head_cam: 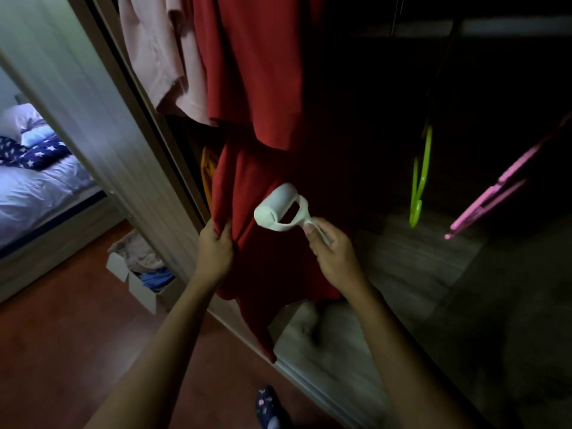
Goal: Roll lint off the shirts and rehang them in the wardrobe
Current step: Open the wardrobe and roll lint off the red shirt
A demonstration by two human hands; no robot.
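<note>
Far left: bed with pale duvet and star-print navy fabric. Open cardboard box of folded clothes on reddish wood floor by wardrobe door. Pale pink hanging shirt beside long red hanging shirt inside wardrobe. Left hand pinches red shirt's left edge, fingers curled into fabric. White plastic lint roller lies against red cloth. Right hand grips roller handle, fingers wrapped round it. Lime green plastic hanger, pink plastic hanger hang empty at right.
</note>
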